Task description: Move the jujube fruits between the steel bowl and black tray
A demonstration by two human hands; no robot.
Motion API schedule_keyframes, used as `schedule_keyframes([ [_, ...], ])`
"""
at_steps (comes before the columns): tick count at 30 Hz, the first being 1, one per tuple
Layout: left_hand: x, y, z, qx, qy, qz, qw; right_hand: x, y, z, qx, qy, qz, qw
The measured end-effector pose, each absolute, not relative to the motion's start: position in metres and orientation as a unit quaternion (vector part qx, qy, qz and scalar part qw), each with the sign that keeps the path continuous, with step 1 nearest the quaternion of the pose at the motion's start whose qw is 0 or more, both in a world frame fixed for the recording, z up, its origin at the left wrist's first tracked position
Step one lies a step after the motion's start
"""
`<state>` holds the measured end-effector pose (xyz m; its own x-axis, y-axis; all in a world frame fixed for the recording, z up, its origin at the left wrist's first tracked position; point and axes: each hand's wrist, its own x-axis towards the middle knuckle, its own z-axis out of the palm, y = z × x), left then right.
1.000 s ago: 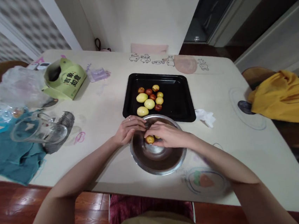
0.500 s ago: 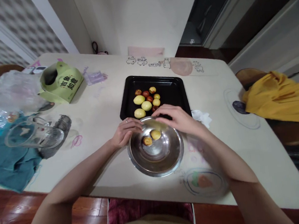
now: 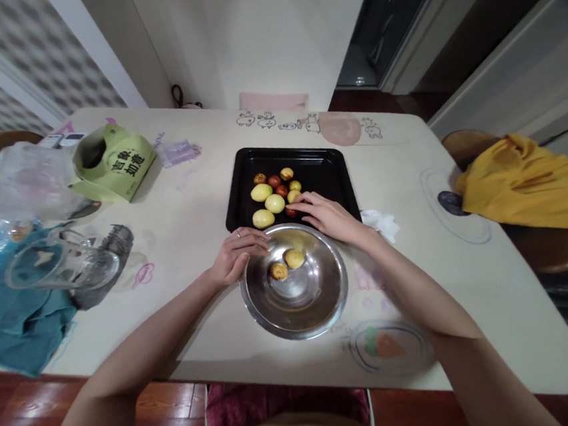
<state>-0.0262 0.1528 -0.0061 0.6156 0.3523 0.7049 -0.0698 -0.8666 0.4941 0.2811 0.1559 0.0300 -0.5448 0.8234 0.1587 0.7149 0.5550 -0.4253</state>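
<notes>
A shiny metal bowl [image 3: 299, 319] stands on the table in front of me, with two yellow-and-brown jujubes [image 3: 294, 259] inside. Beyond it lies a black baking tray [image 3: 323, 169] holding several green, yellow and reddish-brown jujubes [image 3: 275, 204]. My left hand [image 3: 240, 252] rests at the bowl's upper left rim, fingers stretched over the edge and holding nothing. My right hand [image 3: 325, 216] reaches over the tray's near side with its fingers apart. Its fingertips are at a dark red jujube [image 3: 291, 211], partly hidden; whether they touch it I cannot tell.
On the left are a green paper box [image 3: 116, 165], a clear plastic bag [image 3: 24, 178], a glass pitcher [image 3: 62, 261] lying on its side and a teal cloth [image 3: 17, 319]. A crumpled white tissue [image 3: 381, 225] lies right of the tray. Yellow cloth [image 3: 527, 183] drapes a chair at right.
My right hand has moved from above the bowl's far rim onto the tray, toward the dark red jujube. The left hand stays at the rim, and the two jujubes still lie in the bowl.
</notes>
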Motion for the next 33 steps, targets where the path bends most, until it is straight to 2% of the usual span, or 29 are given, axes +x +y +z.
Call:
schedule_keyframes([
  [11, -0.027, 0.152, -0.006, 0.861, 0.088, 0.431, 0.254, 0.275, 0.156, 0.024, -0.439, -0.872, 0.125, 0.178],
  [17, -0.027, 0.152, -0.005, 0.862, 0.090, 0.431, 0.252, 0.280, 0.159, 0.022, -0.447, -0.857, 0.159, 0.200],
  [24, -0.026, 0.153, -0.006, 0.861, 0.080, 0.435, 0.252, 0.279, 0.124, 0.083, -0.424, -0.846, 0.182, 0.267],
  [26, -0.026, 0.153, -0.006, 0.859, 0.082, 0.433, 0.259, 0.273, 0.104, 0.099, -0.389, -0.865, 0.219, 0.231],
  [29, -0.026, 0.153, -0.006, 0.860, 0.091, 0.426, 0.265, 0.263, 0.078, 0.104, -0.328, -0.896, 0.270, 0.130],
  [33, -0.026, 0.153, -0.006, 0.863, 0.088, 0.425, 0.258, 0.253, 0.062, 0.091, -0.326, -0.907, 0.264, 0.041],
])
